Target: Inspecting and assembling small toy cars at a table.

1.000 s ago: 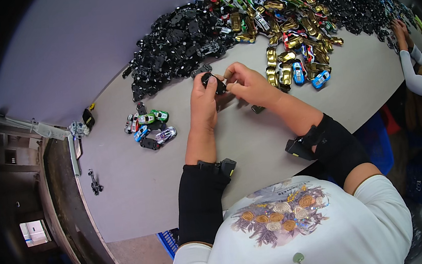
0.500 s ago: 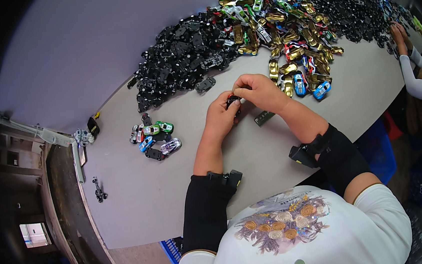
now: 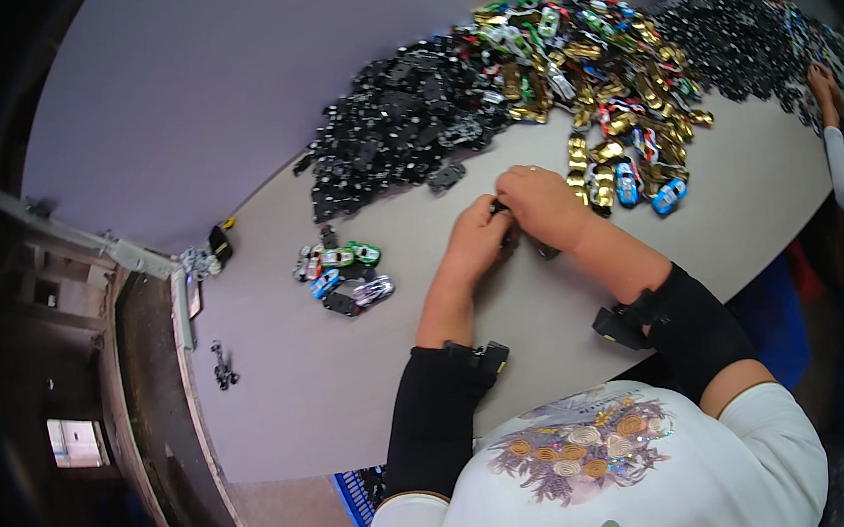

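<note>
Over the middle of the grey table, my left hand (image 3: 480,235) and my right hand (image 3: 541,209) meet with their fingers closed. Between them is a small dark toy car part (image 3: 510,236), mostly hidden by the fingers. A dark flat piece (image 3: 547,250) lies on the table, partly covered by my right hand. Beyond my hands a lone black toy car chassis (image 3: 447,178) sits in front of a heap of black chassis (image 3: 399,115). Gold car bodies (image 3: 578,154) and two blue toy cars (image 3: 669,197) lie past my right hand.
Left of my hands is a cluster of toy cars (image 3: 338,258). A black piece with wheels (image 3: 222,366) lies near the table's left edge. Mixed car bodies (image 3: 584,49) and another black heap (image 3: 723,36) stand at the back. A co-worker's hands (image 3: 821,88) are far right.
The view has shifted, so the table and heaps sit further right and slightly lower. My right fingers have come down over the small part, which shows less than before.
</note>
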`<state>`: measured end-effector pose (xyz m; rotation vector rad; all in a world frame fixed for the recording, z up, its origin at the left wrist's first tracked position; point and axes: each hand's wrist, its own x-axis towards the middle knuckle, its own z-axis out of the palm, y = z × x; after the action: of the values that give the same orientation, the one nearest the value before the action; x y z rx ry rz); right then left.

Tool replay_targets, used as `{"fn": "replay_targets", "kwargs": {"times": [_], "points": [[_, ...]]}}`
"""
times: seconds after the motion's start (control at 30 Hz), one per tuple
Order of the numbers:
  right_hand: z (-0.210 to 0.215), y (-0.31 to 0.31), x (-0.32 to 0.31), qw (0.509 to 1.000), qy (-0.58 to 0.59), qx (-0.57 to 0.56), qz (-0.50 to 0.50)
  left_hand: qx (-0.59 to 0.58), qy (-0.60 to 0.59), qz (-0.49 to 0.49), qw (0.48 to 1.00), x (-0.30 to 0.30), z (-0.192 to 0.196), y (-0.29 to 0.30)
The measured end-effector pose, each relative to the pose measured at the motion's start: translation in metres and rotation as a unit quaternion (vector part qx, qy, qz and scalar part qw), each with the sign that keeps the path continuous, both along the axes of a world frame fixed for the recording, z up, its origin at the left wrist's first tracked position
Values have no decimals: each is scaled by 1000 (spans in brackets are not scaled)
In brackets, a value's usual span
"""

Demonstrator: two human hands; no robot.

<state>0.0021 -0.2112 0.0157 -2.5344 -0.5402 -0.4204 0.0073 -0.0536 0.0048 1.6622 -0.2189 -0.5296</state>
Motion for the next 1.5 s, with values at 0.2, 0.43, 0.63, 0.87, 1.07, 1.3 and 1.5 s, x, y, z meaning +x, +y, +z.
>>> {"fn": "replay_targets", "kwargs": {"times": [0.2, 0.43, 0.63, 0.87, 1.07, 1.3, 1.5], "points": [[59, -16, -32, 989, 88, 120, -6, 197, -269, 45, 942, 2, 21, 61], [50, -42, -49, 994, 72, -21, 78, 469, -344, 104, 806, 8, 63, 182], [37, -51, -55, 971, 70, -203, 104, 566, -347, 155, 731, 14, 46, 197], [18, -6, -48, 962, 78, -209, 156, 368, -440, -28, 819, 44, 30, 70], [21, -44, 12, 989, 19, -144, 29, 427, -343, -37, 836, 38, 14, 38], [17, -58, 90, 954, -13, -248, -167, 327, -355, 122, 867, 25, -10, 42], [21, -43, 82, 955, 36, -275, -104, 221, -279, 173, 919, 28, -17, 51]]}}
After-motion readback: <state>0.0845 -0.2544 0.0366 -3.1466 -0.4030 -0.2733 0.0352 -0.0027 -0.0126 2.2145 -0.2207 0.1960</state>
